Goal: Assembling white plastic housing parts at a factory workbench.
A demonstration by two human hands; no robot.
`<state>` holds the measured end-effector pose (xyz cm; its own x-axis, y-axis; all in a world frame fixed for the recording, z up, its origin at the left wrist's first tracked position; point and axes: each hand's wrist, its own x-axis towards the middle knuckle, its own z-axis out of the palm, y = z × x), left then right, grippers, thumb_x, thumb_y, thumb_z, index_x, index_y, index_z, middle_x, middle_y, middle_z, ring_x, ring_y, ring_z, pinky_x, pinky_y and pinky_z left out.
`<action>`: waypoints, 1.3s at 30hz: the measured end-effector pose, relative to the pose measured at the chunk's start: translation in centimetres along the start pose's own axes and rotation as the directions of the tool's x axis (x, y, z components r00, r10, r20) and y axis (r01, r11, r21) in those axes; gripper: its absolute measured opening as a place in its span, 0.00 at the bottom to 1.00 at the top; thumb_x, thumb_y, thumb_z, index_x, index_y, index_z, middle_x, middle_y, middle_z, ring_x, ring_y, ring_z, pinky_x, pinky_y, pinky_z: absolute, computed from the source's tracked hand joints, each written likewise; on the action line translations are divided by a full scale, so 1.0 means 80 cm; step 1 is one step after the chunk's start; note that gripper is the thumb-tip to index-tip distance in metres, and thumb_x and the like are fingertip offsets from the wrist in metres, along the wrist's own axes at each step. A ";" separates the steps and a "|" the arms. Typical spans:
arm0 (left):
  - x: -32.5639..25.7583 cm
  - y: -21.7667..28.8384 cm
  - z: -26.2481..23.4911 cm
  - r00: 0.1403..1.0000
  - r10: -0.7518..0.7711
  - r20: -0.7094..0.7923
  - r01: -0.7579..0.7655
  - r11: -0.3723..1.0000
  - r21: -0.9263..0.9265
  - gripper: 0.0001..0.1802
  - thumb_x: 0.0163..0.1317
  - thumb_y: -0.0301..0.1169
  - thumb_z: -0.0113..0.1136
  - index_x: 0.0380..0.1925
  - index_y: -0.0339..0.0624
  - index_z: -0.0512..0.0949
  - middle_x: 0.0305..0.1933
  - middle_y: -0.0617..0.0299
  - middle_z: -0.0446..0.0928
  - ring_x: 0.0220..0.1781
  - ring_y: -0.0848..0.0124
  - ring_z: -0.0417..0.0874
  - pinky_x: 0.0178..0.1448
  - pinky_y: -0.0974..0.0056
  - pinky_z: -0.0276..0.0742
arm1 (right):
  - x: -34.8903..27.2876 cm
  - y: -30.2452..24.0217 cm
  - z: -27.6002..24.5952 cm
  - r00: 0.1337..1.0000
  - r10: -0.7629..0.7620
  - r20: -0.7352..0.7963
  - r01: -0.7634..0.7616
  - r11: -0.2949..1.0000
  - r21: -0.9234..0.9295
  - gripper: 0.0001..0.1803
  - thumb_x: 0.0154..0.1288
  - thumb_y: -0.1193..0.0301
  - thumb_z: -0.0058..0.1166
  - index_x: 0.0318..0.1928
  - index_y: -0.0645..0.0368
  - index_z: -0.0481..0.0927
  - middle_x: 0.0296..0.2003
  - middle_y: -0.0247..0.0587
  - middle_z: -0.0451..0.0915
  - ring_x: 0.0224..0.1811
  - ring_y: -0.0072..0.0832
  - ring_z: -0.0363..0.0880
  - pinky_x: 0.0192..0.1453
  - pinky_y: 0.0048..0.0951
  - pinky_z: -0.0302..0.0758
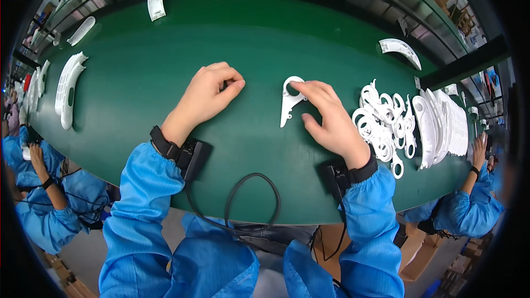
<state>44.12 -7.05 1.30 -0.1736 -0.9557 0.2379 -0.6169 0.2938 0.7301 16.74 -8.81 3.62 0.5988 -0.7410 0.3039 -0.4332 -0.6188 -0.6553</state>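
Right hand point(331, 118): bare, left of the heap; fingers spread, not closed around anything. The index fingertip lies at the ring's rim, thumb clear of the part; whether the fingertip presses cannot be told.
Left hand point(204, 94): bare, farther left of the heap; fingers curled, thumb tip near the index. No item shows; the hidden palm cannot be judged.
Ring part: one white plastic piece, round open ring with a tapering, notched tail point(288, 105); flat on the table, left of the heap and apart from it, tail toward the wearer.
Handling, as judged: pinch ring rim between thumb and index, sparing the notched tail; steady the tail with the left hand.
Heap (landmark): tangled white plastic ring-headed pieces point(378, 111); hooked shapes may snag, so single pieces are best eased out.
Stack: curved white plastic shells point(440, 124), just right of the heap; a co-worker's hand point(479, 149) beyond.
Curved panel: white, arched plastic point(402, 48), beyond the heap.
Open room: green tabletop point(259, 38), widest left of and beyond the heap.
Near edge: left of the heap, wearer's side; a looped black cable point(279, 198) there could catch a sweeping forearm.
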 end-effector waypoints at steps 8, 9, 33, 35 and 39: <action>0.006 0.001 -0.007 0.998 -0.057 -0.002 0.057 0.998 0.009 0.08 0.63 0.28 0.60 0.33 0.33 0.81 0.29 0.63 0.72 0.26 0.75 0.69 0.31 0.68 0.67 | 0.001 0.013 -0.014 0.996 0.076 0.037 -0.074 0.996 -0.038 0.16 0.55 0.83 0.55 0.45 0.60 0.82 0.40 0.41 0.79 0.47 0.40 0.74 0.52 0.36 0.73; 0.005 0.000 -0.009 0.998 -0.058 -0.004 0.058 0.998 0.010 0.08 0.63 0.28 0.60 0.33 0.33 0.81 0.29 0.63 0.72 0.26 0.75 0.69 0.31 0.68 0.67 | 0.003 0.012 -0.013 0.997 0.073 0.038 -0.071 0.997 -0.038 0.16 0.55 0.83 0.55 0.45 0.60 0.82 0.40 0.41 0.79 0.47 0.40 0.74 0.52 0.36 0.73; 0.167 -0.142 -0.122 0.825 -0.466 -0.320 0.377 0.876 -0.302 0.14 0.70 0.36 0.55 0.44 0.35 0.80 0.32 0.65 0.81 0.33 0.77 0.79 0.38 0.69 0.72 | -0.007 0.048 -0.012 0.947 0.228 -0.228 -0.249 0.966 -0.069 0.04 0.60 0.77 0.59 0.37 0.61 0.79 0.39 0.43 0.75 0.38 0.41 0.80 0.42 0.38 0.78; 0.136 -0.093 -0.127 0.925 -0.364 -0.105 0.315 0.894 -0.320 0.16 0.70 0.38 0.56 0.46 0.37 0.80 0.38 0.69 0.81 0.37 0.80 0.77 0.42 0.72 0.72 | -0.011 0.045 -0.016 0.937 0.235 -0.258 -0.273 0.954 -0.122 0.04 0.60 0.76 0.59 0.35 0.61 0.79 0.37 0.44 0.75 0.39 0.42 0.80 0.42 0.40 0.78; 0.046 -0.070 -0.152 0.921 -0.278 0.272 0.368 0.849 -0.378 0.14 0.67 0.36 0.61 0.44 0.37 0.80 0.40 0.68 0.81 0.41 0.80 0.78 0.50 0.72 0.72 | -0.005 0.047 -0.007 0.944 0.176 -0.280 -0.251 0.933 -0.260 0.04 0.60 0.75 0.58 0.33 0.62 0.77 0.35 0.48 0.75 0.40 0.46 0.77 0.43 0.44 0.76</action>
<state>56.30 -11.93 5.85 -0.1975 -0.9675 -0.1581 -0.2973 -0.0946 0.9501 14.46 -10.99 1.44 0.3005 -0.8812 0.3649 -0.7290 -0.4589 -0.5079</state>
